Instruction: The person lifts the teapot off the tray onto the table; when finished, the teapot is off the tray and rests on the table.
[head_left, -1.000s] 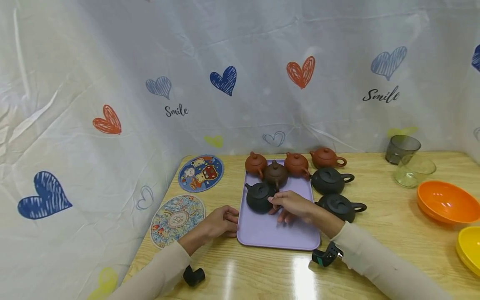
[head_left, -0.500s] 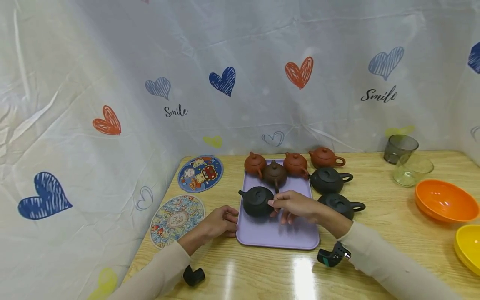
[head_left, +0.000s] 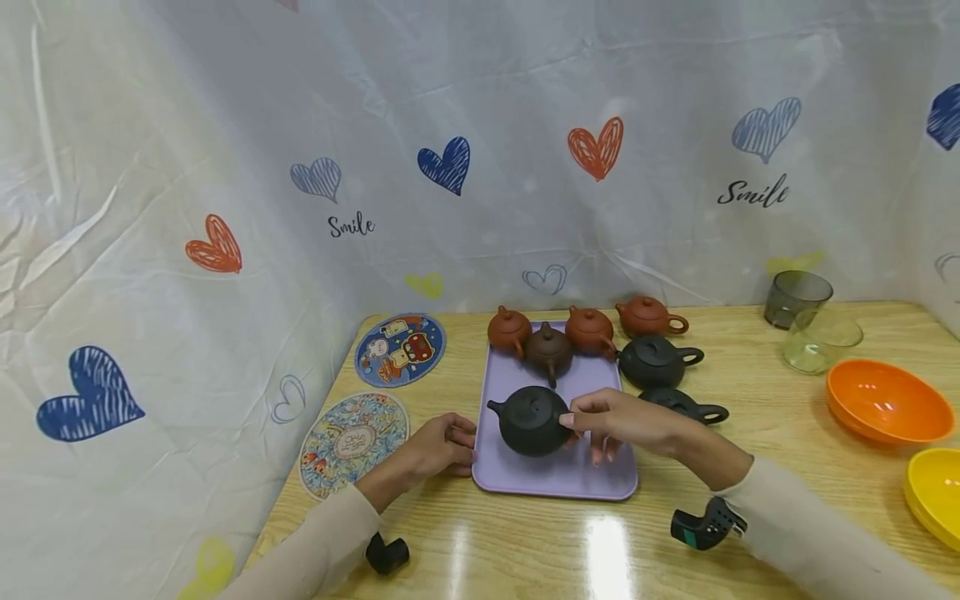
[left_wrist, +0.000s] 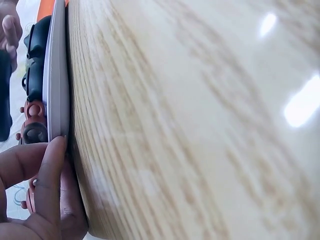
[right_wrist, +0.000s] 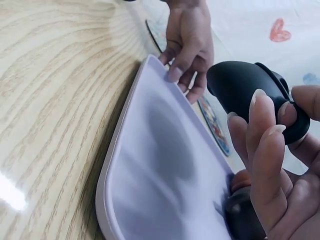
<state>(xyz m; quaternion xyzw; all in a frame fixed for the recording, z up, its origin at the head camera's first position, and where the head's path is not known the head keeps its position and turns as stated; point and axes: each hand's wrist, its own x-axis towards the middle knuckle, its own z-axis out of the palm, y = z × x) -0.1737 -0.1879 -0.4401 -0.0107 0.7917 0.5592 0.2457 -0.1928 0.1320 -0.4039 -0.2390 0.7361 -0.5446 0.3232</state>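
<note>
A black teapot (head_left: 534, 421) hangs above the lilac tray (head_left: 555, 479); my right hand (head_left: 630, 425) pinches its handle between thumb and fingers. The right wrist view shows the teapot (right_wrist: 245, 87) off the tray, its shadow on the bare surface below. At the tray's left rim, my left hand (head_left: 435, 450) grips the edge with thumb and fingers, also seen in the left wrist view. On the tray's far end stand a dark brown teapot (head_left: 548, 350) and two reddish-brown teapots, one at the left (head_left: 510, 332) and one at the right (head_left: 590, 332).
Right of the tray stand a reddish teapot (head_left: 649, 317) and two black teapots, one farther (head_left: 651, 362) and one nearer (head_left: 675, 402). Farther right are a grey glass (head_left: 797, 298), a clear glass (head_left: 819, 342), an orange bowl (head_left: 888, 402) and a yellow bowl (head_left: 937, 492). Two round mats lie left.
My right hand has lifted the black teapot off its place beside the brown one and brought it nearer and to the right. The left hand stays at the tray's rim.
</note>
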